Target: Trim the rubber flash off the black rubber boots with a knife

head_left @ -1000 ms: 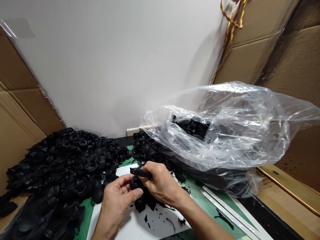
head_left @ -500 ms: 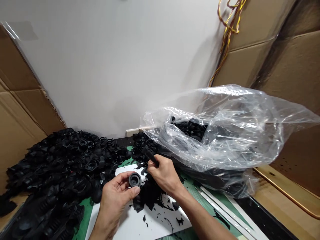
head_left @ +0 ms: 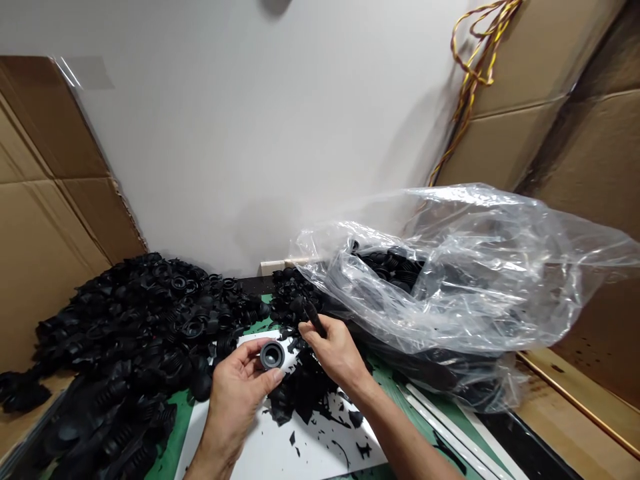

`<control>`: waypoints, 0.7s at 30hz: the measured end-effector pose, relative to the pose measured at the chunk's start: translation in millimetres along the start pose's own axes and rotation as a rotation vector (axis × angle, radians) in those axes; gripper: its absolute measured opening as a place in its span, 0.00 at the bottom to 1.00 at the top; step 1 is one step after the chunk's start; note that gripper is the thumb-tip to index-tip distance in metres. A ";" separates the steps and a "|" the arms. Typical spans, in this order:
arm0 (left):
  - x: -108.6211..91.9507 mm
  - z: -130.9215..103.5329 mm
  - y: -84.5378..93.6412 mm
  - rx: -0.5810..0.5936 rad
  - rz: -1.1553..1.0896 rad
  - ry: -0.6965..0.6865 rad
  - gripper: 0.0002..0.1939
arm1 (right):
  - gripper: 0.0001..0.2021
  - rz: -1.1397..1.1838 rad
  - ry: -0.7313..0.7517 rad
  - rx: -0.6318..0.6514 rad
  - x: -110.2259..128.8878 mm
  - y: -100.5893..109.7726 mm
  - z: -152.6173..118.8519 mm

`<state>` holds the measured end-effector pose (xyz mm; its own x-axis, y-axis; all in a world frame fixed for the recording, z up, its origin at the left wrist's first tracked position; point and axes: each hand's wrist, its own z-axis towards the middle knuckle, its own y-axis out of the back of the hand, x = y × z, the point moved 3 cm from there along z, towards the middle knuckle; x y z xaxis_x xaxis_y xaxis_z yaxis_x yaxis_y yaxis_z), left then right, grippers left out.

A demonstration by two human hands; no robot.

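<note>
Between thumb and fingers, my left hand (head_left: 239, 390) grips a round black rubber part (head_left: 273, 355), its ringed opening turned towards me. Just right of it, my right hand (head_left: 334, 350) is closed around a dark, stick-like handle (head_left: 315, 319); the tool's working end cannot be made out against the black pieces behind. Both hands are above a white sheet (head_left: 310, 450) strewn with black scraps (head_left: 303, 393). The two hands are apart from each other.
A large heap of black ribbed rubber parts (head_left: 150, 307) spreads over the left side. On the right, a clear plastic bag (head_left: 480, 273) holds more black parts. White strips (head_left: 450, 427) lie on the green mat (head_left: 175, 427). Cardboard (head_left: 65, 160) flanks the white wall; twisted wires (head_left: 470, 87) hang at the right.
The view has shifted slightly, so the scene sits further right and a little lower. My left hand still holds the rubber part; the handle in my right hand has changed its angle slightly.
</note>
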<state>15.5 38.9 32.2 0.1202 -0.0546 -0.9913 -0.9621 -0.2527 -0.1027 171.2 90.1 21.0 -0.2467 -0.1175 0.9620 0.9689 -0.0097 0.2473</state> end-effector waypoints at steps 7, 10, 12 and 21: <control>8.6 3.4 3.1 0.028 -0.024 -0.011 0.23 | 0.06 0.022 0.037 0.022 0.7 -1.7 -1.4; 9.8 5.1 4.2 0.053 -0.021 -0.001 0.22 | 0.06 -0.002 0.064 0.028 1.5 -2.5 -1.9; 9.8 6.0 4.7 0.052 -0.017 -0.004 0.22 | 0.07 -0.033 0.076 0.027 1.5 -2.8 -2.1; 14.2 10.1 4.4 0.023 -0.016 -0.019 0.25 | 0.10 -0.013 0.088 0.042 2.6 -3.2 -2.9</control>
<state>10.5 46.8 16.9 0.1309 -0.0326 -0.9909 -0.9656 -0.2307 -0.1200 167.5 86.9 22.4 -0.2550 -0.2046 0.9450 0.9634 0.0291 0.2663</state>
